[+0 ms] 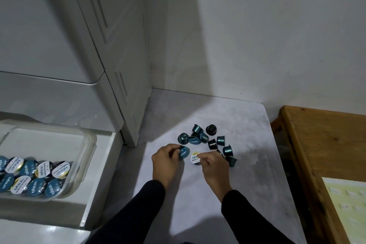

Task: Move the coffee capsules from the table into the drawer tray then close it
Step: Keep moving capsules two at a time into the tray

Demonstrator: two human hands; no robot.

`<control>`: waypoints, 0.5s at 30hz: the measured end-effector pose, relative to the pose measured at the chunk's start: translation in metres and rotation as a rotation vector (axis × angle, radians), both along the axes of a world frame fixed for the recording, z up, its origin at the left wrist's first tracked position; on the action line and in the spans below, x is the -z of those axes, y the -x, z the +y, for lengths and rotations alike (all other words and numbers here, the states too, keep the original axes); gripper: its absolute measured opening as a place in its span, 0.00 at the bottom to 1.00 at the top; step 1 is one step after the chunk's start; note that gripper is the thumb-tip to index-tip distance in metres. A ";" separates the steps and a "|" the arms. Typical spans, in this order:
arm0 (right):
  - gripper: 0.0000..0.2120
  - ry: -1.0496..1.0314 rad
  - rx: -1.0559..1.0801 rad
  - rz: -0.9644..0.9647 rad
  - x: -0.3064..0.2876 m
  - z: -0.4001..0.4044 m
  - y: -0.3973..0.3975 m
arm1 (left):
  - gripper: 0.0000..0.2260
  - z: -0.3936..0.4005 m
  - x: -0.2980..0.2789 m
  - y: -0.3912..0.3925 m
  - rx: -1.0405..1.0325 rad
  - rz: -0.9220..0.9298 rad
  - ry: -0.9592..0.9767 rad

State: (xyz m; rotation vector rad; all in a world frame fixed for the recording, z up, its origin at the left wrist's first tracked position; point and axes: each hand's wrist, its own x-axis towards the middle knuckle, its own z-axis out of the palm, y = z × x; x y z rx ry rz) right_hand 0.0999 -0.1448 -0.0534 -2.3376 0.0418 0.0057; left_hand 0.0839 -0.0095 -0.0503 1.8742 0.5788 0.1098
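Several dark teal coffee capsules (pixel 210 138) lie scattered on the grey table (pixel 247 194). My left hand (pixel 166 161) grips a capsule with a blue lid (pixel 183 153). My right hand (pixel 213 165) pinches a capsule with a white lid (pixel 195 158) just beside it. At the left, an open white drawer (pixel 95 190) holds a clear plastic tray (pixel 85 144). Several capsules (pixel 33 176) stand in the tray's near half, lids up, in blue and white.
A white cabinet (pixel 111 55) rises behind the drawer, its corner close to the capsule pile. A wooden table (pixel 316 144) stands to the right with a pale yellow sheet (pixel 346 204) on it. A white wall is behind.
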 end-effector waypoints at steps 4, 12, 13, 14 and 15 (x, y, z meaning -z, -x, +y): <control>0.08 -0.049 0.069 0.061 -0.003 -0.001 -0.003 | 0.11 0.005 -0.009 0.003 -0.009 0.007 0.106; 0.07 -0.429 0.141 0.100 -0.049 0.006 -0.007 | 0.12 0.023 -0.041 0.002 0.054 -0.086 0.267; 0.07 -0.476 0.139 0.112 -0.059 0.009 -0.007 | 0.13 0.027 -0.050 0.004 0.059 -0.106 0.287; 0.07 -0.511 0.137 0.125 -0.068 0.012 -0.008 | 0.12 0.032 -0.060 0.006 0.064 -0.124 0.296; 0.07 -0.545 0.139 0.138 -0.076 0.015 -0.009 | 0.12 0.037 -0.070 0.009 0.069 -0.138 0.298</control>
